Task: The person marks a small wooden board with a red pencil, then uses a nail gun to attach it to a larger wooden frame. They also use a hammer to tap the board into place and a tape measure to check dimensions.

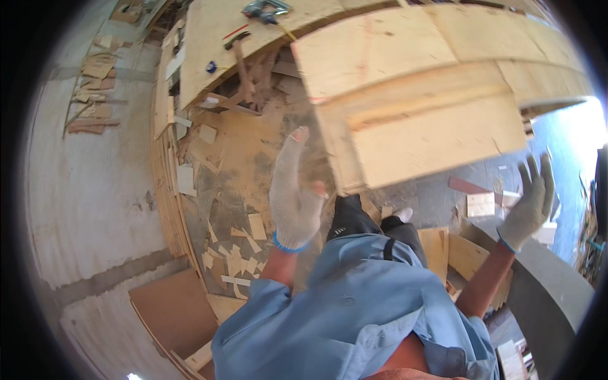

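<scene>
Ahead of my body a pale plywood piece (437, 139) with a raised strip along it lies at the near end of a long plywood surface (373, 50). To the left of its near corner, my left hand (292, 196) is raised in a white knit glove with a blue cuff, thumb apart from the outstretched fingers, holding nothing. My right hand (529, 202), gloved the same way, hovers beyond the piece's right end with its fingers spread and no object in it. Neither hand touches the plywood.
A workbench (209, 31) at the far left carries a nail gun (267, 11), a hammer (238, 54), a thin red stick (235, 31) and a small blue object (211, 66). Wood offcuts (237, 259) litter the floor. A grey curved panel (551, 285) stands at my right.
</scene>
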A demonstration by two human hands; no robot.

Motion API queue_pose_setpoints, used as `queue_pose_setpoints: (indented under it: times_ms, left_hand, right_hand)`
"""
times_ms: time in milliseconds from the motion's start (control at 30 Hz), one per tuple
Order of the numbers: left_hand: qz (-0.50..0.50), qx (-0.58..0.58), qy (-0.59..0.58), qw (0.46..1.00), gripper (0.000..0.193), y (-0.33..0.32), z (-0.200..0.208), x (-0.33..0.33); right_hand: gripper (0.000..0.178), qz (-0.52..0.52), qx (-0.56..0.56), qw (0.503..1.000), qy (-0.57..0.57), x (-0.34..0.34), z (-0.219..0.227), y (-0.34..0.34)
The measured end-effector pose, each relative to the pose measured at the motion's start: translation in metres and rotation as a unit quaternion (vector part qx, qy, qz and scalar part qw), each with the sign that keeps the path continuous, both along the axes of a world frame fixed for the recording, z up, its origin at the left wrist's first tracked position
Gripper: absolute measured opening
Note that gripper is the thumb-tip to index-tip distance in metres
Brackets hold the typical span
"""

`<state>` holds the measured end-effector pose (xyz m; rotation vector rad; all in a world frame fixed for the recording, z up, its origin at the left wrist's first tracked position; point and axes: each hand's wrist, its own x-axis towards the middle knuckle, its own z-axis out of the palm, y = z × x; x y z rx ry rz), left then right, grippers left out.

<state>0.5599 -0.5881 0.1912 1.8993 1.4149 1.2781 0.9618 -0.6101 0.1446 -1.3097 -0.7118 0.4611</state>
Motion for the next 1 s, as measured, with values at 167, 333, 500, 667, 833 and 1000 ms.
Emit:
queue_pose_setpoints:
  times_ms: [167,333,500,667,833,1000]
  left_hand:
    - [0.136,-0.08,0.008,0.987,0.046,0.111,-0.058,-0.094]
    - [0.079,-0.198,-0.045,0.976,0.037,0.241,-0.196,-0.206]
    - [0.154,-0.162,0.045,0.974,0.037,0.319,-0.24,-0.307]
    - [0.216,-0.083,0.261,0.937,0.04,0.409,-0.245,-0.412]
    - [0.075,-0.074,0.376,0.92,0.057,0.533,-0.276,-0.548]
    - [0.086,-0.156,0.452,0.874,0.04,0.622,-0.291,-0.593]
  right_hand:
    - [0.049,-0.049,-0.241,0.968,0.05,0.042,-0.118,-0.043]
    - [0.044,-0.068,-0.22,0.919,0.32,-0.016,-0.311,-0.143]
    - [0.021,0.01,-0.509,0.806,0.302,-0.197,-0.336,-0.154]
    - [0.016,0.041,-0.541,0.773,0.33,-0.347,-0.314,-0.098]
    - [0.022,0.045,-0.524,0.809,0.263,-0.41,-0.286,-0.029]
    - [0.026,0.018,-0.498,0.865,0.057,-0.433,-0.276,0.009]
